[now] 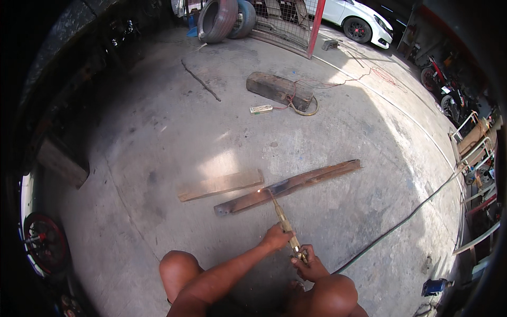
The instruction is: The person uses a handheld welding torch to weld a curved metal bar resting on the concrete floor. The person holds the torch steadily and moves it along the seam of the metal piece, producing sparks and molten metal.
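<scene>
My left hand (277,238) is closed around the body of a brass gas torch (282,214). Farther back, my right hand (312,266) has its fingers on the torch's valve end. The thin nozzle reaches forward to a rusty steel angle bar (311,178) lying slantwise on the floor. At the nozzle's tip a small bright orange spot glows on the bar, and the steel around it looks darkened. Just beyond the bar's left half lies a flat wooden board (222,184); whether the two touch is hard to make out.
A dark green hose (393,228) runs across the floor from my right side. Ahead sit a heavy timber block (279,91), a power strip (261,109) with a cable, and a thin rod (200,80). Tyres (217,21) and a white car (359,21) stand farther off.
</scene>
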The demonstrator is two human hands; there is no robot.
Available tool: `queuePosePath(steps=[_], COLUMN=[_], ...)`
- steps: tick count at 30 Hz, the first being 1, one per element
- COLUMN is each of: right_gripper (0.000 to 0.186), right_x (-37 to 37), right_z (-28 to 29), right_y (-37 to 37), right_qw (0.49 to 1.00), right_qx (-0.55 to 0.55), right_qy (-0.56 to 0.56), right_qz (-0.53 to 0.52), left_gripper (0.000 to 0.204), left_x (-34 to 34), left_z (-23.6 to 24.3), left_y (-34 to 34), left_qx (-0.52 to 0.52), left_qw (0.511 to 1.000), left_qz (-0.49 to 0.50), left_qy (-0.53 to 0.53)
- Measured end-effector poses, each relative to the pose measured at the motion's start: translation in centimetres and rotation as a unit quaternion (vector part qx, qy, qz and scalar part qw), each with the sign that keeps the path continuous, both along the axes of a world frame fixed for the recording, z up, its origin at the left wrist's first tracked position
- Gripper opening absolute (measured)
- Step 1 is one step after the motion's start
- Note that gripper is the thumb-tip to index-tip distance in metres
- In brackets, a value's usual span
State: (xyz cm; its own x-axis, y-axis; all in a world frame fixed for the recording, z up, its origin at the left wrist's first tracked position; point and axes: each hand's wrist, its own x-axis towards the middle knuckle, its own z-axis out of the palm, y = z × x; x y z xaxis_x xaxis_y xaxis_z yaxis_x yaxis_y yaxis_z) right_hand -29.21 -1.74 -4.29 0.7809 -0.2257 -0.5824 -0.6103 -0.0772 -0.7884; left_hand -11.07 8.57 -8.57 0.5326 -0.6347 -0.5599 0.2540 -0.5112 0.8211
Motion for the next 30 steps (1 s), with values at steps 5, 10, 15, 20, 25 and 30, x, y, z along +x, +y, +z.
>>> queuePosePath(steps=[5,10,15,20,25,30], right_gripper=[0.045,0.046,0.042,0.039,0.039,0.041], right_x=[1.1,2.1,1.5,1.2,1.4,1.1], right_z=[2.1,4.0,3.0,3.3,2.2,2.6], right_y=[-1.0,-1.3,-0.5,-0.2,0.4,0.2], right_qw=[0.999,0.998,0.999,1.000,1.000,1.000], right_qx=[0.040,0.056,0.019,0.027,0.023,0.011], right_qy=[0.012,-0.014,0.002,-0.007,-0.004,-0.006], right_qz=[0.008,0.028,0.037,0.014,0.014,0.004], left_gripper=[0.048,0.043,0.043,0.060,0.065,0.061], left_x=[0.2,0.5,0.1,-0.4,-0.2,-0.6], left_z=[0.9,1.7,1.4,0.2,-0.3,-0.4], left_y=[-0.2,-0.6,-0.5,-1.0,-0.3,-0.7], left_qx=[-0.004,-0.019,0.002,0.025,0.039,0.031], left_qw=[1.000,0.999,0.999,0.999,0.998,0.998], left_qz=[0.017,0.047,0.047,0.028,0.041,0.039], left_qy=[0.004,0.004,-0.001,-0.038,-0.037,-0.046])
